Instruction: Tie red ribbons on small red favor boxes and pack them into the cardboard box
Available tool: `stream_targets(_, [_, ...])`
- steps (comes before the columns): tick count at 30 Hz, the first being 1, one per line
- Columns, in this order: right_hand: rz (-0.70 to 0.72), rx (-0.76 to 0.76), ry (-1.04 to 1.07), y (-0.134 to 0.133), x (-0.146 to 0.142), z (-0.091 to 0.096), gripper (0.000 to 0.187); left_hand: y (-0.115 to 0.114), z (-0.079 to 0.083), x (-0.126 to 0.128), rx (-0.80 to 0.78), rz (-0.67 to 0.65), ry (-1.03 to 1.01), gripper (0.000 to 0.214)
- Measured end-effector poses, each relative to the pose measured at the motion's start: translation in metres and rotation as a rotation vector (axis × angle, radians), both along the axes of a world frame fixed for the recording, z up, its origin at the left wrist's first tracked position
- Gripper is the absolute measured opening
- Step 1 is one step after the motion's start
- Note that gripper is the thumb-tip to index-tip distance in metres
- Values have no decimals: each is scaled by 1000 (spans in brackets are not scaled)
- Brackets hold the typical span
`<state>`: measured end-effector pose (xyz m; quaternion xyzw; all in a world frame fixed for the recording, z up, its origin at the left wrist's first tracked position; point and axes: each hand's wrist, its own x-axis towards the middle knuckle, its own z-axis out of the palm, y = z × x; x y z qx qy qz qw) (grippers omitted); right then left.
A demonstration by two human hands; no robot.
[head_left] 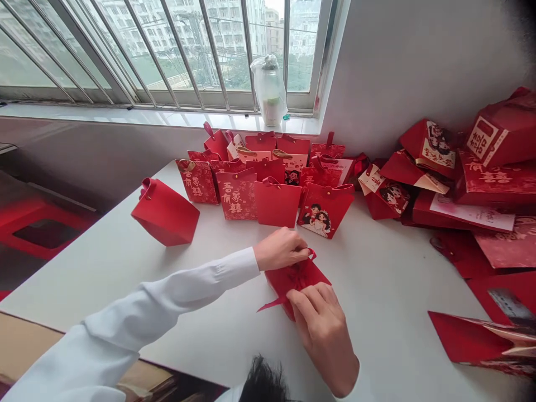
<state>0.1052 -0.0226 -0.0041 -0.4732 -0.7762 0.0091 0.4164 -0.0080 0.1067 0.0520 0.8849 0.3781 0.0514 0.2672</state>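
- I've got both hands at one red box [313,273] on the white table [385,318]; clock directions below run from this box, 12 being toward the window [184,50].
- Left hand [281,249] at 11 o'clock; fingers curled nearly closed, seemingly pinching the ribbon [273,304] beside its small loop at the box's far end.
- Right hand [324,329] at 5 o'clock; thumb and index tips together, seemingly on the ribbon's other end; a pointed tail sticks out toward 8 o'clock; exact contact is hidden from me.
- Step, as I read it: tying or snugging the ribbon on the box top; the middle is too blurred for me to tell whether a knot is set.
- Next move, my judgement: calls for a steady left pinch and an even right pull, without creasing the box; a loose grip could let the tail slip.
- Around: lone box [167,212] at 10 o'clock, ribbon loop on top; rows of boxes [278,204] near 12; red heap [481,190] at 2, some pieces folded up, others flat; jar [272,97] in clear plastic on the sill [201,119], beyond the rows.
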Motion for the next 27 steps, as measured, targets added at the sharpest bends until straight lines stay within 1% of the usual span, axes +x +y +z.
stream_targets(5, [20,-42,-24,-5,4,-6,22,-2,-4,2,25,59,-24,35])
stream_targets(8, [63,-48,-71,-6,5,0,22,-3,-4,2,23,67,-30,37])
stream_targets(10, [145,-52,-67,-8,7,9,23,-4,-2,1,18,64,-36,40])
stream_targets(13, [295,-97,64,-13,16,22,18,-7,0,-2,16,57,-51,44])
stream_targets(14, [309,-123,141,-13,20,25,16,-8,1,-4,17,50,-61,45])
stream_targets(15, [276,-151,232,-11,25,26,13,-10,2,-6,20,43,-73,44])
stream_targets(16, [197,-188,326,-8,31,26,11,-11,2,-7,21,36,-88,43])
stream_targets(18, [-25,-296,482,4,43,22,9,-13,2,-11,16,25,-120,39])
stream_targets(19, [-106,-371,531,13,49,19,14,-14,2,-13,8,19,-137,37])
stream_targets(20, [-134,-449,562,22,53,16,21,-14,2,-14,-1,13,-152,37])
stream_targets(21, [-120,-520,586,31,56,14,27,-14,1,-15,-9,5,-165,37])
stream_targets(24, [41,-700,643,54,60,13,39,-14,1,-16,-24,-17,-188,37])
stream_targets(25, [90,-758,658,59,59,13,39,-14,2,-17,-28,-19,-190,38])
stream_targets(27, [155,-862,686,64,56,15,32,-15,4,-17,-49,-9,-190,37])
